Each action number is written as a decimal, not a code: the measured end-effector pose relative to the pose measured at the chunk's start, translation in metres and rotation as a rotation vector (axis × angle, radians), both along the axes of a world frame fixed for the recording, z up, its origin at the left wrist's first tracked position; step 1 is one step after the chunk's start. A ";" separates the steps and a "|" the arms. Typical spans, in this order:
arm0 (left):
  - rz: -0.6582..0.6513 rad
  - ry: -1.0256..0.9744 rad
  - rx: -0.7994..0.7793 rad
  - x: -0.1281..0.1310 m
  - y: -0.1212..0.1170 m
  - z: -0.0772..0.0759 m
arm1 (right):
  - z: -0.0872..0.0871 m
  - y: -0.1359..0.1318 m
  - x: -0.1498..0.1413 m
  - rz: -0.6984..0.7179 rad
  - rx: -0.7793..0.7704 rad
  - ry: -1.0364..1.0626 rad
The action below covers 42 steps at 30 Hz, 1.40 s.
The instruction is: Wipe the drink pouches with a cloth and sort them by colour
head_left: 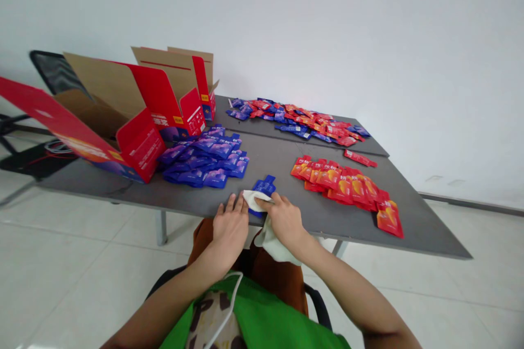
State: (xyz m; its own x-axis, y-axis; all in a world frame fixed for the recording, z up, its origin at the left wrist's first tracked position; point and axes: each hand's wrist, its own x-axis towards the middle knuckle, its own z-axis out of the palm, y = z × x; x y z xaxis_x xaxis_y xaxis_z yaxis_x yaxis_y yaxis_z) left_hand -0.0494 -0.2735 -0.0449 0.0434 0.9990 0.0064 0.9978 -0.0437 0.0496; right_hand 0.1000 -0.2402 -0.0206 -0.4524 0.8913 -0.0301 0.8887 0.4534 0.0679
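In the head view, a white fabric cloth (254,200) was clamped in the right hand (285,220) over a flat, blue, narrow-necked pouch (266,186) near the grey tabletop's (274,155) near edge. The left hand (230,227) was laid to the left, fingers slightly apart. Light strokes, with the pouch braced flat, were judged best.

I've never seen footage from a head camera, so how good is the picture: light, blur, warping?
Head view: soft, fairly even light on the plain white wall; wide-angle stretching toward the dark grey table's right corner; blurry black mesh chair at left; white cloth reasonably clear, its weave indistinct.
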 end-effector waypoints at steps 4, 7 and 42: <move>0.030 -0.018 0.037 0.001 -0.002 -0.002 | 0.001 0.012 -0.003 -0.049 0.056 0.002; 0.010 -0.027 0.127 0.001 -0.006 -0.013 | -0.003 0.023 -0.005 -0.090 0.079 0.027; 0.174 -0.442 0.548 0.021 0.007 -0.028 | -0.021 0.024 0.021 -0.399 0.125 0.505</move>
